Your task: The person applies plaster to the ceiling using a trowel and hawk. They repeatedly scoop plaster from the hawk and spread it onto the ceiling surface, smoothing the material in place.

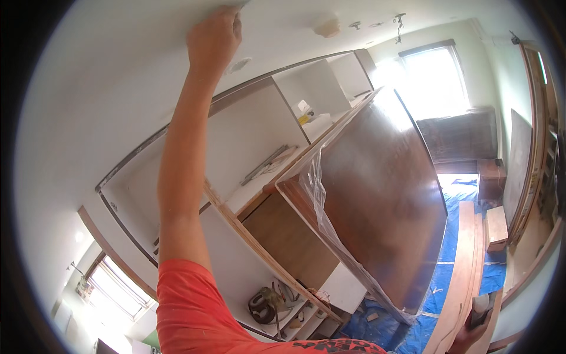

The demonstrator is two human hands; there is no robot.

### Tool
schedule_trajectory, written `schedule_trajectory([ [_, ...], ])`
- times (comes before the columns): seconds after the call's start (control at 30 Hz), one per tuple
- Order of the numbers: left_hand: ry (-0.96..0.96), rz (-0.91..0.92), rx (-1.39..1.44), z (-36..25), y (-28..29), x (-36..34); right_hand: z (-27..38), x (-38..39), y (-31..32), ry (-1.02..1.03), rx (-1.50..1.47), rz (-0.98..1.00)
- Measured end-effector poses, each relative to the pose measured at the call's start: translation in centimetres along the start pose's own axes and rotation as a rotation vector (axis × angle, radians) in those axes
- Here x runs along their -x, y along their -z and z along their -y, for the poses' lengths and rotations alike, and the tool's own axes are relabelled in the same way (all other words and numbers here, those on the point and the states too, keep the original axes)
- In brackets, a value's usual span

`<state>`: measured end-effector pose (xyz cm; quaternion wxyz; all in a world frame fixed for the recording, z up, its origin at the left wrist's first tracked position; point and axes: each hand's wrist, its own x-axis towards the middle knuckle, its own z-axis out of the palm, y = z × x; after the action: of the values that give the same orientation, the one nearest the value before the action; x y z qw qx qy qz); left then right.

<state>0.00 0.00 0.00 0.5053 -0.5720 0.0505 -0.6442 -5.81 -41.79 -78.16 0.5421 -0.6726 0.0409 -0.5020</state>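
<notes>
My left hand (215, 40) is raised to the white ceiling (135, 35), its fingers closed against the surface. A thin grey edge shows at the fingertips; what the hand holds is mostly hidden. Down at the lower right, my right hand (470, 335) is wrapped round a dark object with a pale, rounded end (481, 304), whose kind I cannot make out. Close to my left wrist is a whitish patch (239, 65) on the ceiling, and a larger beige patch (326, 26) lies farther right.
Open white cabinets (247, 127) run below the ceiling. A large brown panel (377, 194), partly wrapped in clear plastic, leans in front of them. Long wooden boards (460, 265) lie over blue sheeting (439, 283). Wires (399, 29) hang from the ceiling near the bright window (436, 74).
</notes>
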Motion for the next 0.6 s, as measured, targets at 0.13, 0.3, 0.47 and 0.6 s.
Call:
schedule_trajectory([
  [0.13, -0.032, -0.049, -0.043, -0.4, -0.7, 0.3, 0.2, 0.0, -0.1, -0.109, -0.142, 0.057],
  [0.3, -0.021, -0.001, 0.026, -0.6, -0.3, -0.7, 0.9, -1.2, -0.9, -0.191, -0.227, 0.103],
  [0.47, -0.045, 0.064, 0.110, -1.7, -1.1, -1.5, 1.0, -1.7, -2.2, -0.258, -0.270, 0.141],
  [0.6, -0.005, 0.186, 0.014, -3.1, -4.0, -2.7, 0.1, -1.3, -2.7, -0.385, -0.352, 0.113],
])
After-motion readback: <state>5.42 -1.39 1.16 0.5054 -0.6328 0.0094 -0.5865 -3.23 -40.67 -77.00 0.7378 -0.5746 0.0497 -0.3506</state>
